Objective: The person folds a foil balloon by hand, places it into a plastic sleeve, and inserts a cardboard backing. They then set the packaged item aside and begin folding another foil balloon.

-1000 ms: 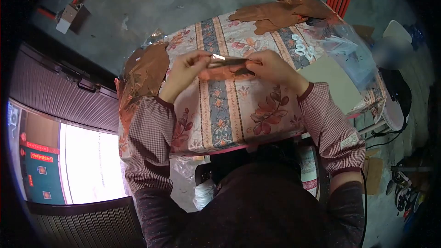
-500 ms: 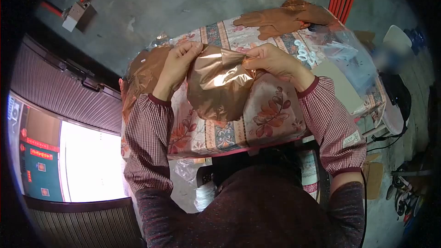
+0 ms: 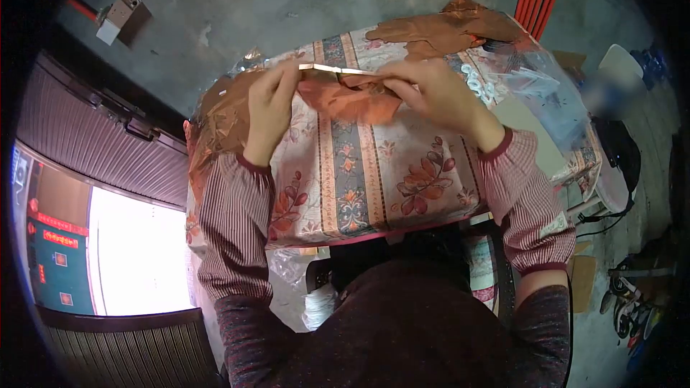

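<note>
A shiny copper-coloured foil piece [image 3: 352, 100] hangs stretched between both hands above the flowered tablecloth [image 3: 352, 194]. My left hand [image 3: 272, 104] pinches its upper left corner. At the upper right corner, my right hand [image 3: 431, 93] grips the edge with fingers bent round it. The foil's top edge shows as a thin bright line, and its lower part is blurred. Fingertips of both hands are partly hidden.
More copper foil lies at the table's left [image 3: 223, 118] and flat foil pieces at the back [image 3: 445, 32]. White rings [image 3: 476, 82], clear plastic bags [image 3: 539, 86] and a pale board [image 3: 528, 133] are on the right. A stool [image 3: 611, 187] stands beyond.
The foil has tipped from facing me to nearly edge-on, its lower part swinging up and away. Both hands have turned with it and still hold its corners.
</note>
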Demonstrator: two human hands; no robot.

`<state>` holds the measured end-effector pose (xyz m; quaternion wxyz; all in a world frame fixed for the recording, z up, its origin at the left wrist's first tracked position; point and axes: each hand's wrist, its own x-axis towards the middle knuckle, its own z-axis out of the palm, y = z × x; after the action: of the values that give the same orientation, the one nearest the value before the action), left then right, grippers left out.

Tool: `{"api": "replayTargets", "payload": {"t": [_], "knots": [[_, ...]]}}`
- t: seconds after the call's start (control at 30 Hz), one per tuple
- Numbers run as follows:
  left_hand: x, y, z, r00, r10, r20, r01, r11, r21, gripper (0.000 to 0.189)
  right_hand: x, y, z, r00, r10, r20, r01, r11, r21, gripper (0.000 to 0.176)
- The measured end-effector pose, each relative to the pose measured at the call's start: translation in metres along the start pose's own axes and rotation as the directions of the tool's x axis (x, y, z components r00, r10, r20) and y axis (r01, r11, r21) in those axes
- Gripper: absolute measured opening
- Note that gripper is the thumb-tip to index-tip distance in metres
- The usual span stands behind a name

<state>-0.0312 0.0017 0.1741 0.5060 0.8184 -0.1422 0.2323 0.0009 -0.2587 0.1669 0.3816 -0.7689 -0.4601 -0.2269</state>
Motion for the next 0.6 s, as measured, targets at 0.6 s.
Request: {"api": "replayTargets", "payload": {"t": [0.6], "knots": [[-0.141, -0.068, 0.031, 0.858, 0.032, 0.512, -0.184, 0.951, 0.249, 0.040, -0.147, 0.002, 0.063, 0.927, 0.252, 0.277, -0.233, 0.967, -0.103, 0.042]]}}
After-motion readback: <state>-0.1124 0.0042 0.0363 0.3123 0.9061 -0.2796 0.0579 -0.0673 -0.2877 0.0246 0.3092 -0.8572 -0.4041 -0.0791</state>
